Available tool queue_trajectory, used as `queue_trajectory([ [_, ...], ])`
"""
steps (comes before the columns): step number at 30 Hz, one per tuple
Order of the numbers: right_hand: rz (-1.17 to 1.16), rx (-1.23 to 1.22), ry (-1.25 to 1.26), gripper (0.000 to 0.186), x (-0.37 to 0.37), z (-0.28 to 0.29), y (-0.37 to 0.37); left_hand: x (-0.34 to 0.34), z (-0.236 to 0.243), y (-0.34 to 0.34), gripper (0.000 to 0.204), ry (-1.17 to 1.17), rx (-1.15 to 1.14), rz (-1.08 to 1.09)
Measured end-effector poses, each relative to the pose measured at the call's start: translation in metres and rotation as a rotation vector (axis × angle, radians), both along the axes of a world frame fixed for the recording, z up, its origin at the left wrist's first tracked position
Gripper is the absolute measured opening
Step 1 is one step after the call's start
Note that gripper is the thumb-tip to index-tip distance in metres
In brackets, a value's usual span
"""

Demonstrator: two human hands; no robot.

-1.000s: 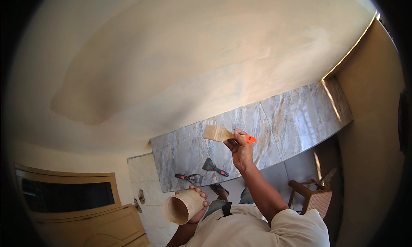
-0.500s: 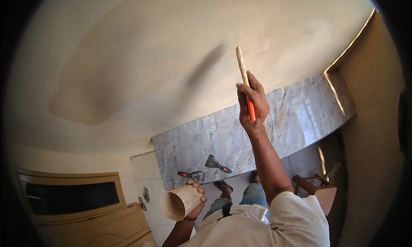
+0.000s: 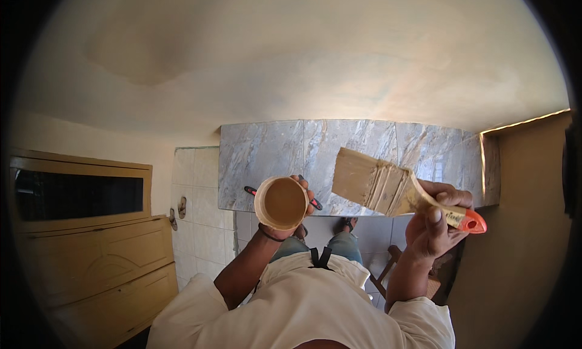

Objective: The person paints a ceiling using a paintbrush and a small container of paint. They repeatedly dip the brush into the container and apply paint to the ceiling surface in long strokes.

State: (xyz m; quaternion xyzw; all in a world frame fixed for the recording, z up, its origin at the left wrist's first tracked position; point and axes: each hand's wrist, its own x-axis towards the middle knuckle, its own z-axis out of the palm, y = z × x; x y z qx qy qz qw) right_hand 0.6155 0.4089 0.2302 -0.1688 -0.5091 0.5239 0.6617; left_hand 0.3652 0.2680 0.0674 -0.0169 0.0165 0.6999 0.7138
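Observation:
A wide paintbrush (image 3: 371, 182) lies in my right hand (image 3: 438, 218), which is closed round its handle near the red end. Its bristles are coated in tan paint and point left, toward the cup. My left hand (image 3: 301, 190) grips a round paint cup (image 3: 262, 211) from the side and below. Tan paint (image 3: 285, 201) shows inside the cup, whose mouth faces up. The brush and the cup are apart. Behind the cup, on the counter, two putty knives are mostly hidden; one red-and-black handle (image 3: 250, 190) sticks out at the left, the other (image 3: 316, 204) at the right.
A grey marble-tiled counter (image 3: 351, 134) runs along the wall (image 3: 291, 64), which has darker and lighter tan patches. At the left stands a wooden door (image 3: 103, 252) with a dark pane. A wooden stool (image 3: 388, 270) is under the counter's right side. Sandals (image 3: 180, 209) rest on the left tiles.
My right hand has come down from the wall with the paintbrush, turning it flat with bristles leftward. My left hand has raised the cup and tipped it upright. My view has turned lower.

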Motion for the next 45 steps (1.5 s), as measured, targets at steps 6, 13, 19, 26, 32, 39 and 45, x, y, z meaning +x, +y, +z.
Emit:
queue_trajectory([
  [6,0.007,0.164,-0.419,0.027,-0.011,0.044,-0.031,0.011,-0.007,0.032,0.05,0.036,-0.11,0.024],
  [13,-0.015,0.344,-0.707,0.024,-0.032,0.045,-0.039,0.02,0.023,0.042,0.046,-0.065,-0.055,-0.019],
  [19,0.076,0.396,-0.828,0.028,-0.047,0.042,-0.038,0.022,0.028,0.037,0.042,0.007,-0.102,0.007],
  [26,0.107,0.374,-0.884,0.028,-0.051,0.035,-0.04,0.024,0.025,0.031,0.044,0.027,-0.058,0.01],
  [32,0.107,0.232,-0.743,0.024,-0.045,0.033,-0.041,0.024,0.032,0.028,0.041,0.055,-0.126,0.038],
  [39,-0.015,-0.189,-0.338,0.02,-0.03,0.032,-0.042,0.023,0.023,0.029,0.042,0.038,-0.162,0.052],
  [45,-0.079,-0.458,-0.085,0.015,-0.02,0.022,-0.04,0.026,0.022,0.034,0.042,0.041,-0.19,0.04],
])
